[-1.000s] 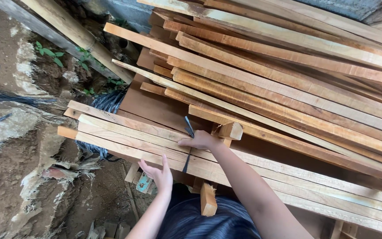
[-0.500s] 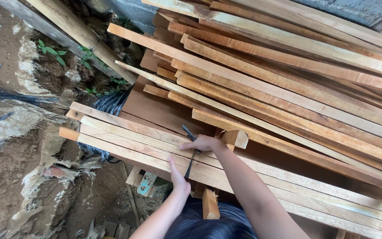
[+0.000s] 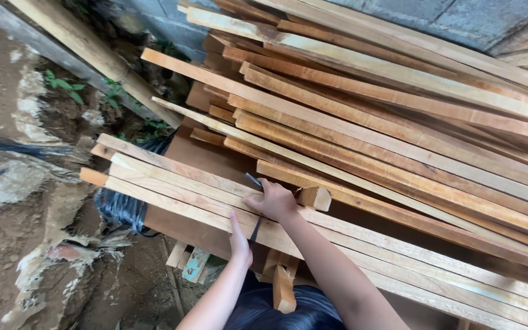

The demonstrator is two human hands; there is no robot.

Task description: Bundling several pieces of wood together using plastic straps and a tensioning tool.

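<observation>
The right hand (image 3: 274, 200) is clenched around a thin dark strap (image 3: 255, 227) that runs across the near bundle of long wooden planks (image 3: 172, 183), fingers curled over the top of the boards. The strap shows as a short dark end just left of the knuckles and again below the hand, dropping over the near edge of the bundle. The left hand (image 3: 239, 238) lies just beside it on the near side, its fingers flat against the edge of the nearest plank and touching the strap's lower part; whether it grips anything cannot be told. A small wooden block (image 3: 314, 198) sits just right of the right hand. Farther back a large loose stack of lumber (image 3: 398, 104) slants across the scene. To the left is bare dirt ground (image 3: 13, 244), and dark netting (image 3: 120, 208) hangs under the planks' left ends.
</observation>
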